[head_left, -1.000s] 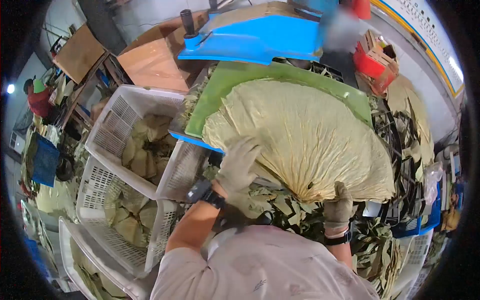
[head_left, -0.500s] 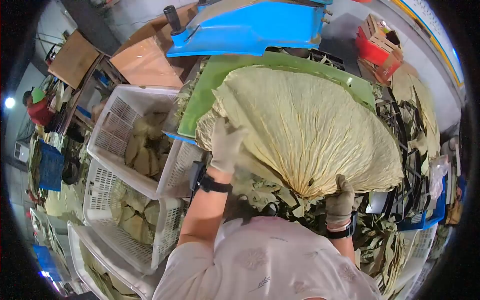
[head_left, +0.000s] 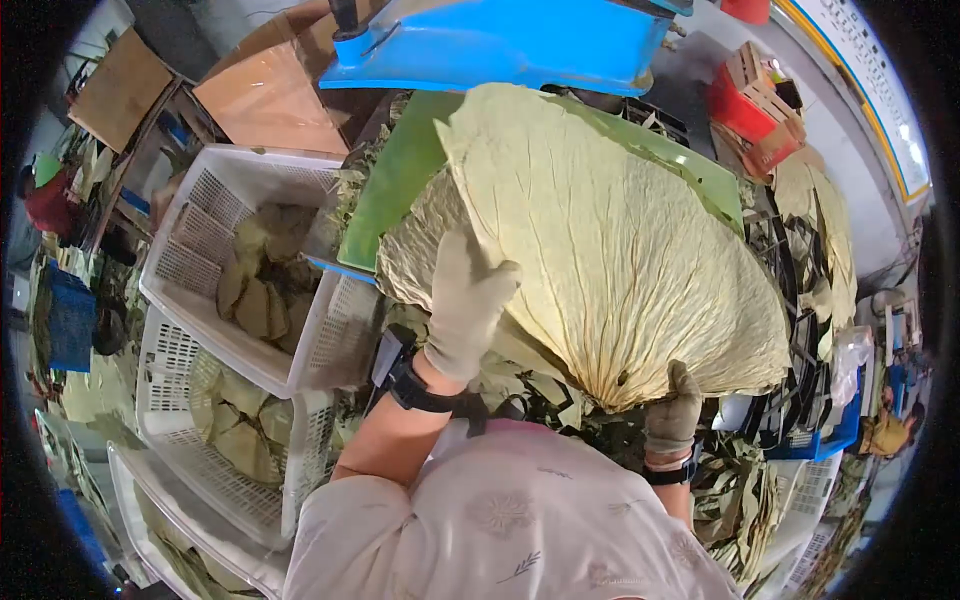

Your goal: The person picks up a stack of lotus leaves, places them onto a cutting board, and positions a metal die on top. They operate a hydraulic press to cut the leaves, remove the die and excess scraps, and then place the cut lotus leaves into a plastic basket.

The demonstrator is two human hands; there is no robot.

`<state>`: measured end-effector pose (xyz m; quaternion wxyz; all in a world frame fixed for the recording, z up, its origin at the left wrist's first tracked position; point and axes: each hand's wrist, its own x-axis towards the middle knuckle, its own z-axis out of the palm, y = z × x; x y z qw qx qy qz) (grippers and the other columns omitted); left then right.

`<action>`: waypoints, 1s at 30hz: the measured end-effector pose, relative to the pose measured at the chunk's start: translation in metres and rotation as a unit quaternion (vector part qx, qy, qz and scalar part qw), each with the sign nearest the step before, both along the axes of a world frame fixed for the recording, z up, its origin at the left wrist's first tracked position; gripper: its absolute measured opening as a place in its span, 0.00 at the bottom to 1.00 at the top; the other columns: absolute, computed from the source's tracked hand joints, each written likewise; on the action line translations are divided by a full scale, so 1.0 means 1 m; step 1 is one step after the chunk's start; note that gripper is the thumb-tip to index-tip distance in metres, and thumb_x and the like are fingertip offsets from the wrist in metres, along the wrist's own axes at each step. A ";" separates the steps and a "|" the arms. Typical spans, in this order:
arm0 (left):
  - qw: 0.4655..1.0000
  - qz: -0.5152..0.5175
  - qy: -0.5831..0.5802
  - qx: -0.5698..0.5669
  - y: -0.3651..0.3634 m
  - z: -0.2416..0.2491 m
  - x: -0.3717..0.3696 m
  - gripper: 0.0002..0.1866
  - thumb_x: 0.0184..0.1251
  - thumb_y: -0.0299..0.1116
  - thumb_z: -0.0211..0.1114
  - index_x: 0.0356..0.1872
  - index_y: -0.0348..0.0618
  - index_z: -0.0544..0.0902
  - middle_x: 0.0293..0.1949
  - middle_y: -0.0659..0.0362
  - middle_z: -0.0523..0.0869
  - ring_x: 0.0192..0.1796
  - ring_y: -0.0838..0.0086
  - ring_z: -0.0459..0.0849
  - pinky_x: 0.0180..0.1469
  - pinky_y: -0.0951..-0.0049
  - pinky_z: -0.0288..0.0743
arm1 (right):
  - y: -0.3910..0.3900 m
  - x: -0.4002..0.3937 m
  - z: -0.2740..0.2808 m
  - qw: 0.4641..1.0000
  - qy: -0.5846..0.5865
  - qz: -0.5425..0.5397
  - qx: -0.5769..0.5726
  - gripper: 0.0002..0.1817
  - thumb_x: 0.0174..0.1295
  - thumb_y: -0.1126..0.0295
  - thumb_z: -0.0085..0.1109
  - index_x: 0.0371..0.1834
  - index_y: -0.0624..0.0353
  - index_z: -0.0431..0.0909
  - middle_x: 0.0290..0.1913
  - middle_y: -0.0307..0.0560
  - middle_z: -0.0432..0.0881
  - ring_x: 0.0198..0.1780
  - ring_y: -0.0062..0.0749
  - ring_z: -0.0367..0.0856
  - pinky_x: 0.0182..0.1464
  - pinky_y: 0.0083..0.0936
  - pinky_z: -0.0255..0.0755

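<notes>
A stack of large, pale yellow dried leaves [head_left: 610, 240] lies fanned out over a green board [head_left: 395, 185] under a blue machine arm [head_left: 500, 45]. My left hand [head_left: 465, 300], in a grey glove, presses flat on the left edge of the stack, fingers together. My gloved right hand [head_left: 672, 412] pinches the narrow stem end of the stack at its near corner. A black watch sits on each wrist.
White perforated crates [head_left: 225, 290] with folded leaf pieces stand stacked at the left. Leaf scraps [head_left: 540, 390] litter the area below the board. More leaves and black crates [head_left: 800, 290] are on the right, red boxes [head_left: 750, 110] behind. A person in red [head_left: 45, 195] stands far left.
The leaf stack has been pushed further up the green board toward the blue machine. My left hand slid up along its left edge; my right hand kept its grip on the stem end.
</notes>
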<state>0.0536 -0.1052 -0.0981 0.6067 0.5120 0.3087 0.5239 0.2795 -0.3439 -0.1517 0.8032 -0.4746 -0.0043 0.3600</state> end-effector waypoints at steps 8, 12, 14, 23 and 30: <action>0.969 -0.092 -0.171 -0.155 0.027 -0.026 -0.014 0.21 0.58 0.19 0.68 0.54 0.35 0.79 0.42 0.58 0.86 0.43 0.76 0.83 0.52 0.72 0.76 | -0.002 0.005 -0.009 1.000 -0.010 -0.007 -0.003 0.18 0.75 0.69 0.51 0.60 0.72 0.78 0.58 0.55 0.85 0.59 0.46 0.84 0.66 0.46 0.78; 0.990 0.092 0.073 0.080 0.019 -0.020 -0.016 0.15 0.59 0.23 0.71 0.47 0.36 0.80 0.37 0.57 0.85 0.39 0.70 0.83 0.48 0.67 0.78 | 0.000 -0.001 0.004 0.999 -0.014 0.002 -0.032 0.19 0.75 0.69 0.50 0.61 0.71 0.77 0.60 0.56 0.84 0.61 0.47 0.83 0.67 0.48 0.77; 0.987 0.126 0.094 -0.013 0.022 -0.015 -0.017 0.14 0.59 0.25 0.72 0.44 0.36 0.79 0.37 0.54 0.84 0.38 0.65 0.83 0.45 0.64 0.79 | 0.001 0.000 0.005 0.999 -0.010 0.011 -0.032 0.19 0.75 0.69 0.49 0.62 0.71 0.76 0.60 0.56 0.84 0.61 0.48 0.83 0.67 0.48 0.77; 0.835 0.117 0.518 0.147 0.024 -0.014 -0.026 0.28 0.62 0.37 0.74 0.59 0.36 0.76 0.50 0.43 0.84 0.51 0.47 0.85 0.52 0.49 0.79 | 0.001 0.003 0.001 0.999 0.000 0.027 -0.035 0.20 0.76 0.66 0.50 0.63 0.68 0.76 0.62 0.55 0.83 0.62 0.48 0.82 0.66 0.50 0.76; 0.994 0.076 -0.008 -0.083 0.035 -0.052 -0.019 0.22 0.65 0.34 0.72 0.55 0.31 0.77 0.49 0.47 0.85 0.50 0.57 0.86 0.55 0.64 0.79 | -0.006 0.011 -0.016 0.999 -0.009 0.006 -0.034 0.19 0.77 0.65 0.50 0.61 0.68 0.78 0.61 0.55 0.84 0.62 0.48 0.83 0.66 0.52 0.77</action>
